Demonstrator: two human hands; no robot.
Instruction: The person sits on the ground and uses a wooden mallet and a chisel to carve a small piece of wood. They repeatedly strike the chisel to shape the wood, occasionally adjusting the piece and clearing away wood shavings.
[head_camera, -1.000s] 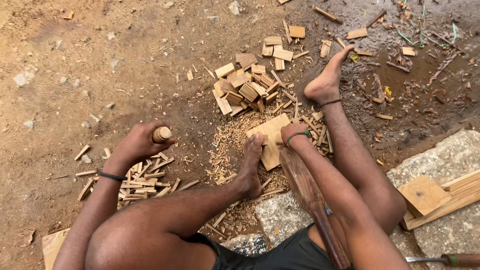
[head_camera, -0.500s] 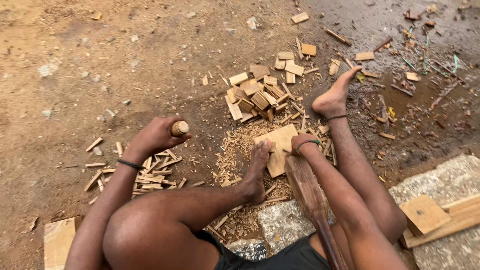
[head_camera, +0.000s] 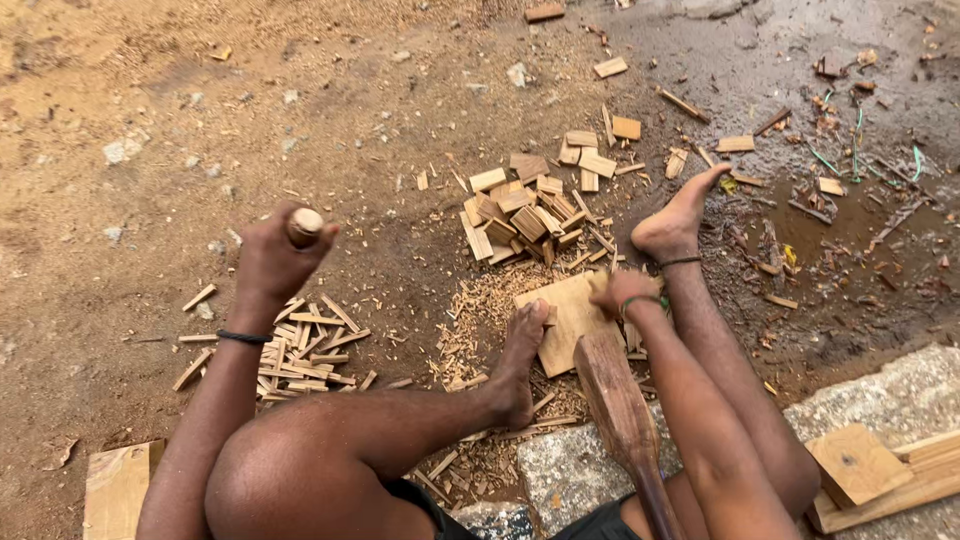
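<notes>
Raised a little higher than half a second ago, the left hand (head_camera: 272, 255) is fisted around a round wooden handle (head_camera: 305, 223), fingers wrapped tight, well left of the flat wooden block (head_camera: 567, 318). That block lies on the dirt ground (head_camera: 200, 120) as the landmark here: just behind it sits the heap of cut wooden pieces (head_camera: 525, 212), to its left a scatter of thin split sticks (head_camera: 305, 345), beneath it pale shavings. The left foot (head_camera: 522, 352) presses its near edge; the right foot (head_camera: 675, 218) rests just beyond its far corner. The right hand (head_camera: 622, 292) lies on the block's right edge, fingers curled down over it; whether they pinch anything I cannot tell. A long wooden club (head_camera: 620, 410) leans beside that forearm. Risk, as I judge it: bare toes and curled fingers sit right where a blow might land, and the foot-held block could slip.
</notes>
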